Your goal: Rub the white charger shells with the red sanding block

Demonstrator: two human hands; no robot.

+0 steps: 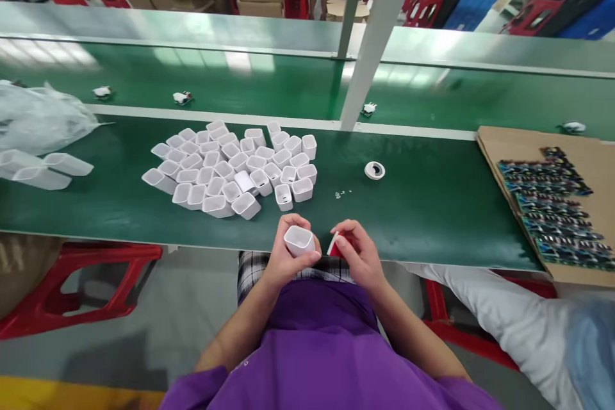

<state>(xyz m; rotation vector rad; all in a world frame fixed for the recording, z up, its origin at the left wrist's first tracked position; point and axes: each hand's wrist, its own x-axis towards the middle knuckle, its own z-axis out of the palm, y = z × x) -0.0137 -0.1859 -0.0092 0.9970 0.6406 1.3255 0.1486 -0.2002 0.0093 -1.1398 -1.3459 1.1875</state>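
Note:
A white open-topped plastic casing [298,240] is gripped in my left hand [288,250], its opening facing up. My right hand [359,252] pinches a small flat piece [332,244], pale on one edge and red on its other side; its exact kind is unclear. The two hands are apart at the bench's front edge. Beyond my left hand stand many similar white casings [225,166], grouped closely on the green surface. Tiny white scraps [340,194] lie past my right hand, with a round white ring with a dark centre [375,170] farther back.
Cardboard [500,141] at right bears rows of circuit boards [560,211]. A clear plastic bag [43,115] and a few casings [43,177] lie at left. Small white parts [182,98] sit on the green belt [269,77]. A grey post [372,38] rises ahead; another person's leg [509,314] is at right.

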